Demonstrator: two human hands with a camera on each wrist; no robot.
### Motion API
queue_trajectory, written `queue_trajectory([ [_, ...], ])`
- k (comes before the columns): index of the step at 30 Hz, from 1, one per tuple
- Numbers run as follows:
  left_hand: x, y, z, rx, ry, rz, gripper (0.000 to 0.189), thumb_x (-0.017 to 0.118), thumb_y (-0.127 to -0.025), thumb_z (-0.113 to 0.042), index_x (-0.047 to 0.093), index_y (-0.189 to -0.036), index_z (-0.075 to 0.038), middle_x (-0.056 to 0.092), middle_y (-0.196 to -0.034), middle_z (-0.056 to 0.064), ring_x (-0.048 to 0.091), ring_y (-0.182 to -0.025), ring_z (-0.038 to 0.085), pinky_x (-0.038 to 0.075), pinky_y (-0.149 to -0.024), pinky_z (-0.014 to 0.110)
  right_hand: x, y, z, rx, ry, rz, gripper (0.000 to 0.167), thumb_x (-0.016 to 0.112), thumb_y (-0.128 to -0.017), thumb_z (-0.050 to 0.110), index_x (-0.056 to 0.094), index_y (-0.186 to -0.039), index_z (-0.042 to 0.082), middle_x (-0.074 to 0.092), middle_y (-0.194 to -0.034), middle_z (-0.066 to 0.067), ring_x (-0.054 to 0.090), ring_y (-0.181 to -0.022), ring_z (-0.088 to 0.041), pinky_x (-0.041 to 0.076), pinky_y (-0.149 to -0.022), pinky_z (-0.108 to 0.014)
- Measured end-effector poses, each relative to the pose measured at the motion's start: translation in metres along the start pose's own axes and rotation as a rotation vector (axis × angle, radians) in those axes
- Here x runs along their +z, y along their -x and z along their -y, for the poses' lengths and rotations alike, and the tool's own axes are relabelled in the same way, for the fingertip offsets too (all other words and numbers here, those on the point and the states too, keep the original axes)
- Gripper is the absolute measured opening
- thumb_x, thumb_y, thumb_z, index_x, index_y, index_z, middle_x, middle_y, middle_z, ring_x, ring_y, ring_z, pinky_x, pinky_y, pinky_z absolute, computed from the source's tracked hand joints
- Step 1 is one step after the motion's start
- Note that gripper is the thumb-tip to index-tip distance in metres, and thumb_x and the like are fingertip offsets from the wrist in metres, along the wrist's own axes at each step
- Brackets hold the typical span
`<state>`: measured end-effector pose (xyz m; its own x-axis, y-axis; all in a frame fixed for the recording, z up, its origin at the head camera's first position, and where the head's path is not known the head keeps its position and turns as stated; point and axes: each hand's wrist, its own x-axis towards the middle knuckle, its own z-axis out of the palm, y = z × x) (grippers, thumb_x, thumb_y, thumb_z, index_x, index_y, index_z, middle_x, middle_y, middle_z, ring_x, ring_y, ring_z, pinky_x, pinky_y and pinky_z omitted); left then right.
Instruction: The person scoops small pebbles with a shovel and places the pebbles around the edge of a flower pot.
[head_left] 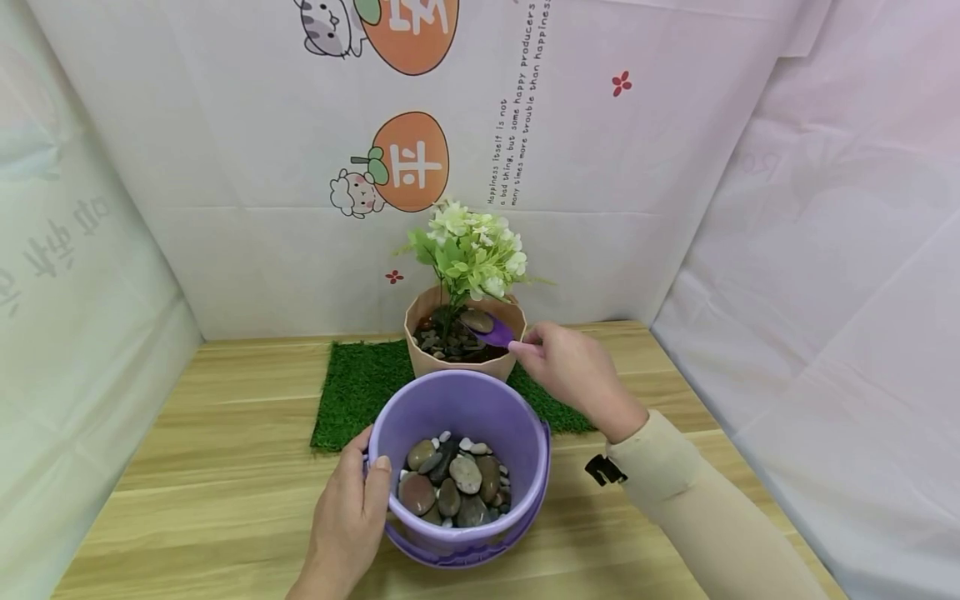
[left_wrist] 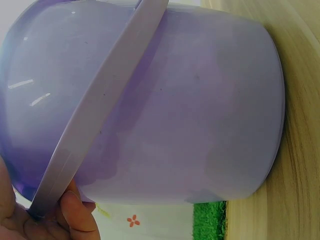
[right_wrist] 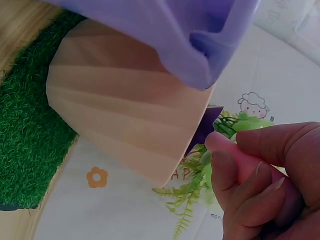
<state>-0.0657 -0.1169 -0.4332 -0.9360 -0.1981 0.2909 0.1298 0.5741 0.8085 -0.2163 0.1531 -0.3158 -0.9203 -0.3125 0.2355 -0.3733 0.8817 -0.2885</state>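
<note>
My left hand [head_left: 351,510] holds the rim of a purple bucket [head_left: 457,398] on its left side, thumb over the edge. Smooth stones [head_left: 467,473] and small white pebbles lie at the bottom of the bucket. In my right hand [head_left: 576,377] is the pink handle [right_wrist: 245,160] of a small toy shovel [head_left: 501,334] with a purple blade. A brownish stone [head_left: 476,320] rests on that blade, inside the mouth of a beige flowerpot [head_left: 422,360]. White-and-green flowers [head_left: 480,254] rise from the pot, with small stones around their stems.
Under the pot lies a green turf mat [head_left: 358,392] on the wooden table [head_left: 247,467]. The bucket stands right in front of the pot, its handle [left_wrist: 100,100] hanging down. Printed white cloth [head_left: 585,158] encloses the back and both sides.
</note>
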Motion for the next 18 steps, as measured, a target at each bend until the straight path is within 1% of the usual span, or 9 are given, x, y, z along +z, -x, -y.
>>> queue_trajectory([
  [8, 0.0, 0.0, 0.0, -0.001, 0.006, 0.001, 0.046, 0.046, -0.111, -0.024, 0.047, -0.152, -0.006, 0.062, -0.144, 0.019, 0.066, -0.123, 0.036, 0.057, -0.098, 0.057, 0.003, -0.009, -0.004, 0.047, 0.009, 0.033, 0.039, 0.06, -0.104, 0.047, 0.076, -0.112, 0.013, 0.076, -0.093, -0.001, 0.062, -0.066, -0.016, 0.052, -0.064, -0.038],
  [18, 0.0, 0.001, 0.0, 0.009, 0.002, -0.008, 0.046, 0.046, -0.111, -0.025, 0.047, -0.152, -0.005, 0.063, -0.142, 0.02, 0.067, -0.12, 0.035, 0.058, -0.095, 0.055, 0.006, -0.018, -0.011, 0.064, 0.012, 0.056, 0.037, 0.06, -0.105, 0.045, 0.077, -0.111, 0.012, 0.074, -0.088, -0.001, 0.059, -0.064, -0.018, 0.049, -0.062, -0.036],
])
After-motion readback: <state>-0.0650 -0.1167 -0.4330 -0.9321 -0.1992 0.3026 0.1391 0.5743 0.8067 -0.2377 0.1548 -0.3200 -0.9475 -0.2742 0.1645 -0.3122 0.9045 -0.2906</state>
